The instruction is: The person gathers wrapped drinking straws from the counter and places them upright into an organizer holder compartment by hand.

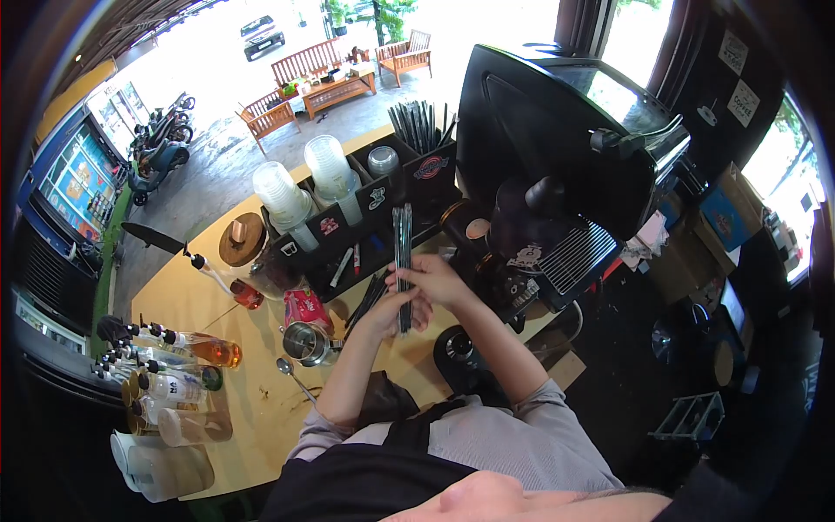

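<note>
Both my hands are closed around an upright bundle of thin black straws point(402, 237), which look individually wrapped in clear plastic. My right hand point(432, 280) grips the bundle around its middle, and my left hand point(393, 315) holds it lower down. More black straws point(420, 126) stand in the end compartment of a black organizer point(352, 217) beyond my hands. Some dark straws point(365, 304) lie on the counter by my left hand, partly hidden by it. A pink packet point(306, 309) and a metal pitcher point(304, 342) are left of my left wrist.
Stacked clear cups point(327, 165) stand in the organizer. A large black espresso machine point(557, 139) rises at the right. Several pump bottles point(204, 348) line the left side of the wooden counter point(261, 418). A spoon point(296, 379) lies near my left forearm.
</note>
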The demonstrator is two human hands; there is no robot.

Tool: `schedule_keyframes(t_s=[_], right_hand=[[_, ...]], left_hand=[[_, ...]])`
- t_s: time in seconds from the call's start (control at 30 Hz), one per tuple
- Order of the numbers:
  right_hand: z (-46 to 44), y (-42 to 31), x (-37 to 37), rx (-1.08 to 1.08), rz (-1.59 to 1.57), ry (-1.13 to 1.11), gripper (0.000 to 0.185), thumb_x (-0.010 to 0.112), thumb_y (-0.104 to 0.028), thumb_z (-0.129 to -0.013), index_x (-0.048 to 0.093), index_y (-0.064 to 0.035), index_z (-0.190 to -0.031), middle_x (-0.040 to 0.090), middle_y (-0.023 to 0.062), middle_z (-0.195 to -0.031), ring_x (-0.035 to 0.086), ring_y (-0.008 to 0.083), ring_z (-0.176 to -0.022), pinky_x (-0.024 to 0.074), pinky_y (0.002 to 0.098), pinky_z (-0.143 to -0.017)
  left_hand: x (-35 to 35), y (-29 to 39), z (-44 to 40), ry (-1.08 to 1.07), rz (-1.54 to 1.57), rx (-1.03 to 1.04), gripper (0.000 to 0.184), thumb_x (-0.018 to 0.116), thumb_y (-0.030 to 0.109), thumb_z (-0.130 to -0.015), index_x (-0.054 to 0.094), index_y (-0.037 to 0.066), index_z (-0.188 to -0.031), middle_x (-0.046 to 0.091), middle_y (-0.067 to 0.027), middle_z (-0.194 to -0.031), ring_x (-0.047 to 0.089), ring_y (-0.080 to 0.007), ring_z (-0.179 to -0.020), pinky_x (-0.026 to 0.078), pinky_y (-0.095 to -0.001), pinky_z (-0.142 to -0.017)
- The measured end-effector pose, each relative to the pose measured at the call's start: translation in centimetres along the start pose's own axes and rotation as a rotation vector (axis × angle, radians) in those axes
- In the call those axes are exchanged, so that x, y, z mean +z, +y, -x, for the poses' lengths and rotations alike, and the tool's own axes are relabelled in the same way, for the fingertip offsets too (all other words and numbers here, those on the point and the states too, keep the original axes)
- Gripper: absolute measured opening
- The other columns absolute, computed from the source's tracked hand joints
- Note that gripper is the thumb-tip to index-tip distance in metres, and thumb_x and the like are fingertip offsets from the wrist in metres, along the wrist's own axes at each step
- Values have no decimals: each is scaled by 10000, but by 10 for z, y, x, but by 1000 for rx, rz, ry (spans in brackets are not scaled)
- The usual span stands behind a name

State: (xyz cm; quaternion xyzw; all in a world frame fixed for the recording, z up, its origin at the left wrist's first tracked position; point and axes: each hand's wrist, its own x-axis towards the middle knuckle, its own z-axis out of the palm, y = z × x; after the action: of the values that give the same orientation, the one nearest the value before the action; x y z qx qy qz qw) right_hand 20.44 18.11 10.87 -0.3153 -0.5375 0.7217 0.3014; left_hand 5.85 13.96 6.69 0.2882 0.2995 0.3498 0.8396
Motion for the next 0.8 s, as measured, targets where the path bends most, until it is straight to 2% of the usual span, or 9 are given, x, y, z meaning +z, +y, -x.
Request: schedule_keyframes(t_s=[0.07, 0.2, 0.23, 0.27, 0.33, 0.37, 0.53, 0.6, 0.8], right_hand=[[-9, -11, 4, -158, -17, 129, 232, 564, -121, -912, 571, 23, -1093, 670, 116, -992, 643, 134, -701, 513, 241, -543], [-21, -46, 7, -372, 131, 292, 163, 578, -74, -887, 600, 38, -1004, 687, 109, -881, 645, 122, -746, 510, 248, -659], [-24, -55, 9, -400, 102, 337, 167, 577, -67, -898, 586, 43, -1023, 670, 97, -892, 627, 109, -752, 504, 225, -664], [-30, -60, 8, -403, 102, 337, 167, 577, -67, -898, 586, 43, -1023, 670, 97, -892, 627, 109, -752, 504, 225, -664], [-40, -71, 6, -579, 143, 474, 153, 582, -68, -896, 595, 39, -1004, 672, 90, -886, 629, 105, -753, 502, 222, -665], [-44, -77, 6, -662, 226, 571, 147, 582, -72, -897, 607, 31, -1000, 676, 78, -867, 634, 103, -761, 497, 222, -657], [-55, -110, 4, -754, 368, 809, 154, 599, -92, -893, 635, 11, -1002, 646, 46, -824, 612, 84, -714, 444, 202, -603], [-56, -127, 6, -991, 561, 1084, 112, 621, -80, -864, 650, 1, -936, 559, 82, -751, 562, 143, -606, 423, 262, -530], [-106, -129, -30, -1129, 410, 1164, 81, 625, -24, -842, 590, 48, -832, 539, 96, -767, 542, 182, -599, 397, 311, -519]], left_hand=[[7, 17, -9, 101, -175, 101, 277, 488, 290, -946, 552, 21, -939, 654, -144, -765, 646, -209, -600, 532, -298, -536], [37, 55, -15, 307, -353, 270, 246, 465, 258, -934, 559, 32, -963, 663, -111, -839, 653, -184, -647, 538, -277, -557], [31, 60, -19, 310, -398, 364, 373, 393, 341, -975, 580, 19, -1007, 656, -84, -930, 657, -166, -798, 532, -284, -662], [27, 66, -24, 310, -400, 366, 373, 393, 341, -975, 580, 19, -1007, 656, -84, -930, 657, -166, -798, 532, -284, -662], [25, 81, -30, 349, -454, 687, 525, 293, 429, -999, 591, 4, -1081, 641, -79, -1014, 629, -162, -943, 484, -290, -807], [25, 89, -26, 385, -579, 703, 625, 196, 472, -1002, 577, 3, -1159, 637, -105, -1069, 596, -186, -1034, 415, -314, -915], [28, 120, -36, 550, -661, 959, 598, 172, 430, -1010, 573, 27, -1196, 610, -108, -1176, 544, -209, -1131, 383, -352, -964], [32, 129, -40, 575, -640, 1062, 558, 179, 380, -1014, 574, 30, -1196, 603, -99, -1191, 534, -202, -1148, 374, -353, -981], [42, 143, -50, 563, -577, 1132, 520, 191, 322, -1017, 569, 13, -1196, 589, -102, -1215, 503, -190, -1192, 352, -346, -1016]])
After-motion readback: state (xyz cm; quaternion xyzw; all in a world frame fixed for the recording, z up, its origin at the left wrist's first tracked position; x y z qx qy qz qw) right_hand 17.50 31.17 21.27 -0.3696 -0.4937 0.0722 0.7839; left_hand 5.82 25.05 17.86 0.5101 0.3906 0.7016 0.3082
